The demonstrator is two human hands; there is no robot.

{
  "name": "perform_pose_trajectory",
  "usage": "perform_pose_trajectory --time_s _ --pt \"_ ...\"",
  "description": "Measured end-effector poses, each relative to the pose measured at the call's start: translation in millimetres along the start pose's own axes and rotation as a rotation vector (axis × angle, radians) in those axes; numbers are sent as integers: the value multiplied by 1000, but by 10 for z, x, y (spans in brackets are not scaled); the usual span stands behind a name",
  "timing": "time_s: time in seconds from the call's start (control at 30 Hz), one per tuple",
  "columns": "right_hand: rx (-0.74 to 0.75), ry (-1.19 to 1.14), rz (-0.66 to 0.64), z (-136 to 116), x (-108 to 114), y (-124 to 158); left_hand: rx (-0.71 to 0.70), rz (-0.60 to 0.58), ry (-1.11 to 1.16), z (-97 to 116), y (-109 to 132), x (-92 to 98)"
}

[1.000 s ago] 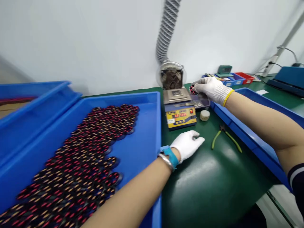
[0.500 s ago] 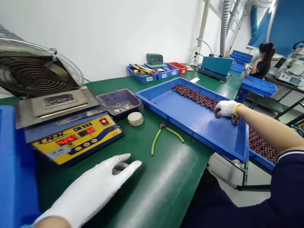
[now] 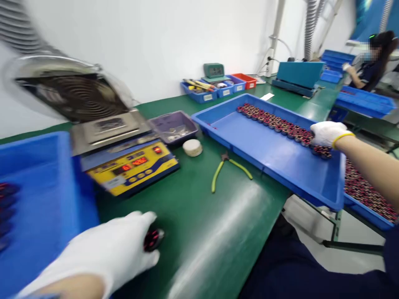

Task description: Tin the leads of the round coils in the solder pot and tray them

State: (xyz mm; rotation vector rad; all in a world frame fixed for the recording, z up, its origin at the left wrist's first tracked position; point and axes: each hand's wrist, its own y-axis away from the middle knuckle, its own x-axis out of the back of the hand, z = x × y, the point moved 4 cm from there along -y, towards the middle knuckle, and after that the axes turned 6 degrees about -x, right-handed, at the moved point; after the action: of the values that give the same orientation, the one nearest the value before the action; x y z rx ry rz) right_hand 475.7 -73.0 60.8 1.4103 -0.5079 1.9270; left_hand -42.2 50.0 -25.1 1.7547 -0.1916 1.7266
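Coil point(image 3: 152, 240) newly in left hand point(image 3: 107, 249), lower left of frame, half-closed round it; slack pinch could drop it. Right hand point(image 3: 328, 132), right side, curled at coil row point(image 3: 274, 122), hold unclear; brushing could scatter row.

A dark, pink-marked round part point(image 3: 151, 240) sits in the left grip point(image 3: 116, 247).

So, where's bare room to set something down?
Green tabletop between the left hand and green-handled pliers; the near side of the blue tray beside them. Crowded: its far side, with wound coils, and beside the solder pot, where a purple bin sits.
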Motion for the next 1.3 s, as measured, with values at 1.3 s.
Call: perform_pose_trajectory --time_s 1.3 --pt "1223 -981 193 -2882 608 1647 -130 429 1778 494 84 324"
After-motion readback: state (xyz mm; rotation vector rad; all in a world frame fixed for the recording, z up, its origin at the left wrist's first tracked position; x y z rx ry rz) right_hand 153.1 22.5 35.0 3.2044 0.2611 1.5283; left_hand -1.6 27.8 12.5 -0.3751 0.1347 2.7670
